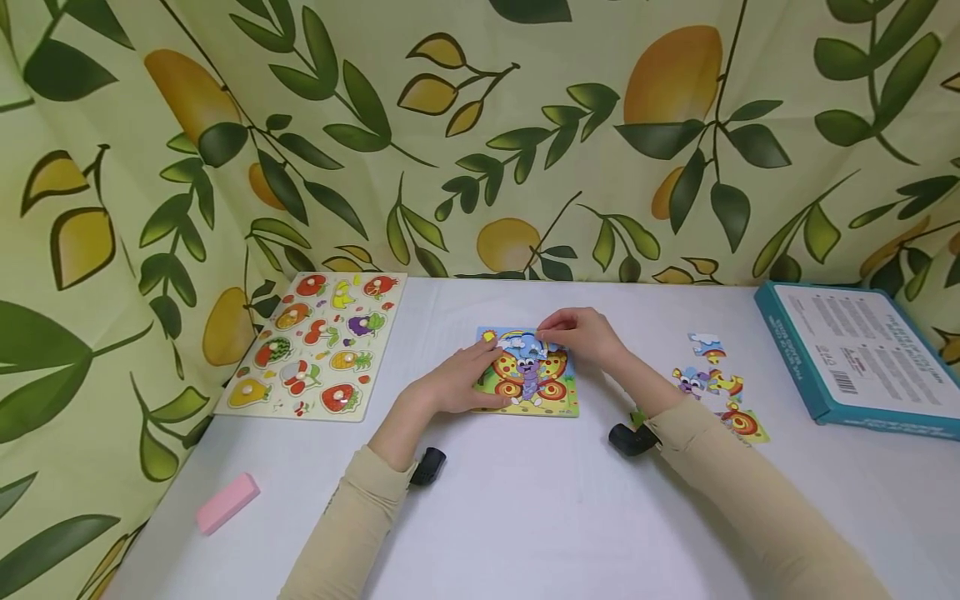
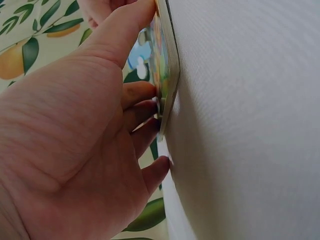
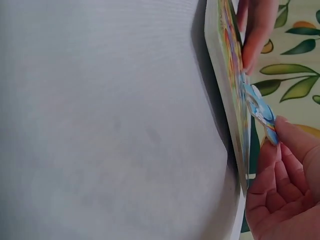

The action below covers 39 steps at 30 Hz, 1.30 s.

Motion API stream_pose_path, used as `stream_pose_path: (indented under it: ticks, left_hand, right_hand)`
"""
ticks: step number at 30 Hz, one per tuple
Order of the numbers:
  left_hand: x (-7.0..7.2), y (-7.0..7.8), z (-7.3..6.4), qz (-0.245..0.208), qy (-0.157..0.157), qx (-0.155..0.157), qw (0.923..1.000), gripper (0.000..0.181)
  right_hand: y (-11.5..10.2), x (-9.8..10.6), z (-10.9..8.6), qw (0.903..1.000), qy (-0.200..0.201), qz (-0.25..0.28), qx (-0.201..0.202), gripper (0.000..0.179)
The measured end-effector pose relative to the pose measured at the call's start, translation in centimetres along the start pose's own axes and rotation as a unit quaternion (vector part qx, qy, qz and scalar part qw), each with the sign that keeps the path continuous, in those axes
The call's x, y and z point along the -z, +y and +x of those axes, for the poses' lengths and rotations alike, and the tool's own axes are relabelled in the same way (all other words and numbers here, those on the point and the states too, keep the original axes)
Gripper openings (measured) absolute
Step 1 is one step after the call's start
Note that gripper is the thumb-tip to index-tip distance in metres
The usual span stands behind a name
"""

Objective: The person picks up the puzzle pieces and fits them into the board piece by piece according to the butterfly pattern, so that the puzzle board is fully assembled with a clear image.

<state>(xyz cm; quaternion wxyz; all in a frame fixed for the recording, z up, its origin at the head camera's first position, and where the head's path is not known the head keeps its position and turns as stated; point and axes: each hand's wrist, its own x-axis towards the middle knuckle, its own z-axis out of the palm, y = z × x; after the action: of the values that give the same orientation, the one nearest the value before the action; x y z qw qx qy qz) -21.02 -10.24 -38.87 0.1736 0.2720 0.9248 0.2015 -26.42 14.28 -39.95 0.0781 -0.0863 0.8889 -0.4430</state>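
Note:
A square butterfly jigsaw puzzle board (image 1: pixel 528 387) lies on the white table in front of me. My left hand (image 1: pixel 459 379) rests at its left side, fingers spread, the thumb by the near edge and the fingertips on the picture. Between thumb and fingertips, my right hand (image 1: pixel 588 335) pinches a blue puzzle piece (image 3: pixel 261 114) with cloud and rainbow print. That piece is tilted over the board's upper right part, its lower end right at the surface in the right wrist view. Loose puzzle pieces (image 1: pixel 726 383) lie right of the board, some partly hidden by my right forearm.
A fruit peg board (image 1: pixel 318 350) lies at the back left. Nearer on the left is a pink block (image 1: pixel 228 503). On the right sits a teal and white box (image 1: pixel 862 350). A leaf-patterned curtain (image 1: pixel 480 167) hangs along the table's back and left edges.

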Motion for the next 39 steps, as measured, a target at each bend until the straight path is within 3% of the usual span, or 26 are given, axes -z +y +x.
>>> stream_pose_path:
  ticks: [13, 19, 30, 39]
  left_hand:
    - [0.0, -0.1, 0.0, -0.007, -0.001, -0.009, 0.9999, 0.087]
    - [0.2, 0.1, 0.1, -0.001, -0.004, -0.006, 1.0000, 0.087]
    - [0.5, 0.7, 0.1, 0.046, 0.000, 0.017, 0.9988, 0.085]
    - [0.3, 0.8, 0.4, 0.072, 0.002, 0.029, 0.9970, 0.087]
  right_hand:
    - [-1.4, -1.6, 1.0, 0.9973, 0.015, -0.062, 0.035, 0.015]
    - [-1.7, -1.8, 1.1, 0.9961, 0.018, -0.080, 0.032, 0.015]
    - [-1.8, -2.1, 1.2, 0.9968, 0.023, -0.073, 0.024, 0.017]
    - [-1.8, -2.1, 1.1, 0.9963, -0.006, -0.084, 0.019, 0.019]
